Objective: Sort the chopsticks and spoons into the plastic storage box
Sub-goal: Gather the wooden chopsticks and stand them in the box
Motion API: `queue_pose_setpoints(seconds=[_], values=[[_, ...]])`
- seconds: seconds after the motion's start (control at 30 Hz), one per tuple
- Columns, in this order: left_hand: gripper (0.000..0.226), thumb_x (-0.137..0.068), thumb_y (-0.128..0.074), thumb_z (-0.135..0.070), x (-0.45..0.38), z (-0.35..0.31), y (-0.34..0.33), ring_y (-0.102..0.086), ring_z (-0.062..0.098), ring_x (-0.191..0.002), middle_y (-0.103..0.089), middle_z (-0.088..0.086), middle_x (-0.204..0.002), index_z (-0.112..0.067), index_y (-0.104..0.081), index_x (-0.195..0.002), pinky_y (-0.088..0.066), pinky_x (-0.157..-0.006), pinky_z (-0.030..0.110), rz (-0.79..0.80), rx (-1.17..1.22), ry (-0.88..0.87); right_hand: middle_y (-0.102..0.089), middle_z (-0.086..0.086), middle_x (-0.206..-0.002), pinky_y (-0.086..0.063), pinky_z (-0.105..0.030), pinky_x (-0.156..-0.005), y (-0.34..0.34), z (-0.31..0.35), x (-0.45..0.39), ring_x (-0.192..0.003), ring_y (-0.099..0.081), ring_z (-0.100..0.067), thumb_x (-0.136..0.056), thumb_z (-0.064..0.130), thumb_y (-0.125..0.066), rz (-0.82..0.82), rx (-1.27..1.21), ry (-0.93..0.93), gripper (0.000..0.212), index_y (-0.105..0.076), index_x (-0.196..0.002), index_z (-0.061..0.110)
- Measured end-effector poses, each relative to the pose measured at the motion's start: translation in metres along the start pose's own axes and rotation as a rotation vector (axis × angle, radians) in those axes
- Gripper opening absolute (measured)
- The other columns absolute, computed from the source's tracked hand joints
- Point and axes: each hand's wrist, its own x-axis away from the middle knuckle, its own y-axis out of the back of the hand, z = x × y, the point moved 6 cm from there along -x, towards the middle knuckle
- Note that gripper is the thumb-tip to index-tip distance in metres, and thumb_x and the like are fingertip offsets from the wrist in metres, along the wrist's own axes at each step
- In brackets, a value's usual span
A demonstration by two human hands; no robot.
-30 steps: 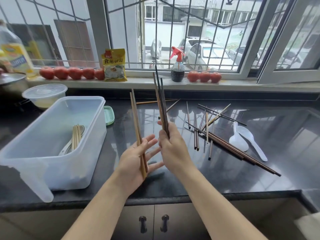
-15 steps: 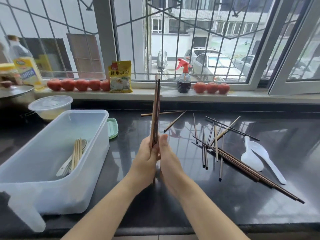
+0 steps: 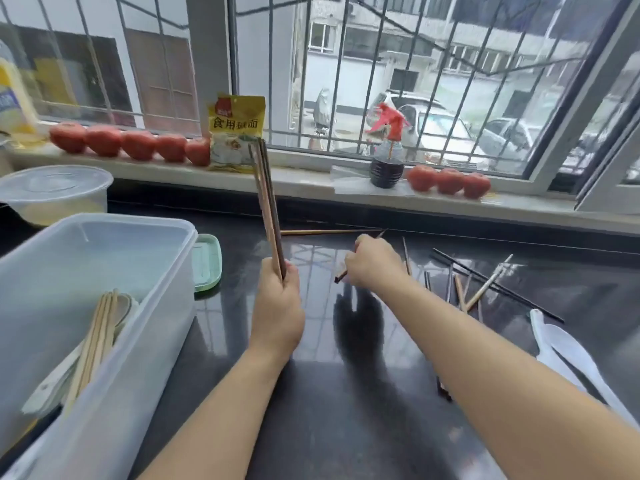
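Left of the left hand (image 3: 277,308) stands the plastic storage box (image 3: 145,327), with pale chopsticks (image 3: 95,341) inside. That hand grips a bundle of brown chopsticks (image 3: 266,206) upright. The right hand (image 3: 374,263) pinches one dark chopstick (image 3: 341,276) on the counter (image 3: 346,410); loose chopsticks (image 3: 481,289) and white spoons (image 3: 568,355) lie to its right.

Right hand (image 3: 375,263) hides mid-shaft of pinched chopstick (image 3: 341,276); right forearm (image 3: 485,344) covers scattered chopsticks (image 3: 460,296); beside those, white spoons (image 3: 568,355) cut at frame edge.
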Motion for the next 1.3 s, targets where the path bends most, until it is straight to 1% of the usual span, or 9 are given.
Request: queue_pose_setpoints(seconds=[0.17,0.3,0.43,0.77,0.9,1.0,1.13,1.23,1.3], values=[[0.033,-0.089,-0.041,-0.070,-0.010,0.009,0.025,-0.040,0.023,-0.064,-0.042,-0.004,-0.069,-0.041,-0.047,-0.075,-0.039,-0.066,0.048,-0.212,0.100,0.048,-0.051,-0.020,-0.140,-0.044,-0.043,-0.084,-0.026,0.010,-0.050,-0.126,-0.051,-0.040,-0.096,0.018,-0.049,0.013,0.188,-0.150,0.059,-0.028,-0.151,0.009],[0.032,-0.090,-0.041,-0.068,-0.010,0.008,0.023,-0.040,0.025,-0.062,-0.042,-0.002,-0.068,-0.042,-0.048,-0.074,-0.039,-0.065,0.049,-0.231,0.103,0.033,-0.068,-0.014,-0.114,-0.053,-0.034,-0.079,-0.032,0.032,-0.078,-0.107,-0.065,-0.035,-0.089,0.017,-0.054,-0.007,-0.063,-0.229,0.031,-0.066,-0.117,0.009],[0.029,-0.092,-0.042,-0.064,-0.011,0.009,0.024,-0.041,0.020,-0.060,-0.045,-0.006,-0.067,-0.044,-0.050,-0.073,-0.038,-0.066,0.049,-0.240,0.082,0.031,-0.072,-0.017,-0.085,-0.063,-0.043,-0.073,-0.052,0.060,-0.101,-0.080,-0.072,-0.033,-0.083,0.010,-0.056,0.011,-0.254,-0.254,0.019,-0.068,-0.095,0.003],[0.029,-0.089,-0.040,-0.067,-0.016,0.014,0.030,-0.043,0.019,-0.059,-0.045,-0.011,-0.063,-0.044,-0.050,-0.075,-0.040,-0.066,0.048,-0.247,0.165,0.096,-0.068,-0.017,-0.109,-0.056,-0.041,-0.087,-0.049,0.074,-0.042,-0.099,-0.068,-0.033,-0.093,0.011,-0.055,0.322,0.254,0.027,0.026,-0.065,-0.116,0.003],[0.027,-0.094,-0.042,-0.061,-0.007,0.002,0.026,-0.045,0.018,-0.061,-0.046,-0.010,-0.067,-0.040,-0.049,-0.079,-0.041,-0.067,0.047,-0.208,0.135,0.086,-0.039,-0.028,-0.149,-0.048,-0.047,-0.093,-0.041,0.045,0.050,-0.126,-0.052,-0.042,-0.099,0.005,-0.042,0.252,0.428,0.072,0.062,-0.016,-0.152,-0.010],[0.026,-0.098,-0.045,-0.054,0.012,-0.010,0.018,-0.042,0.016,-0.057,-0.044,-0.011,-0.064,-0.037,-0.048,-0.078,-0.039,-0.062,0.045,-0.084,0.096,0.051,-0.050,-0.023,-0.134,-0.045,-0.041,-0.089,-0.031,0.018,0.121,-0.120,-0.054,-0.039,-0.097,0.003,-0.044,0.196,0.286,0.070,0.056,-0.023,-0.148,-0.010],[0.021,-0.109,-0.044,-0.031,0.043,-0.018,-0.008,-0.029,0.014,-0.048,-0.036,-0.007,-0.057,-0.019,-0.047,-0.092,-0.027,-0.043,0.028,0.191,0.203,0.125,-0.058,-0.018,-0.112,-0.041,-0.034,-0.077,-0.006,-0.004,0.153,-0.103,-0.057,-0.038,-0.099,0.014,-0.046,0.030,-0.070,0.056,0.013,-0.054,-0.105,0.006],[0.020,-0.111,-0.042,-0.026,0.069,-0.031,-0.030,-0.039,0.017,-0.051,-0.042,0.001,-0.062,-0.013,-0.047,-0.097,-0.035,-0.045,0.029,0.408,0.219,0.143,-0.051,0.000,-0.067,-0.041,-0.034,-0.062,0.023,-0.027,0.165,-0.065,-0.051,-0.024,-0.104,0.030,-0.043,-0.170,-0.807,-0.027,0.028,-0.052,-0.084,0.012],[0.019,-0.111,-0.045,-0.024,0.080,-0.037,-0.038,-0.062,0.022,-0.064,-0.058,0.007,-0.073,-0.010,-0.051,-0.099,-0.055,-0.059,0.034,0.477,0.199,0.083,-0.055,0.000,-0.068,-0.051,-0.034,-0.064,0.048,-0.035,0.173,-0.064,-0.057,-0.019,-0.108,0.027,-0.041,-0.311,-1.221,-0.010,0.027,-0.053,-0.089,0.013]])
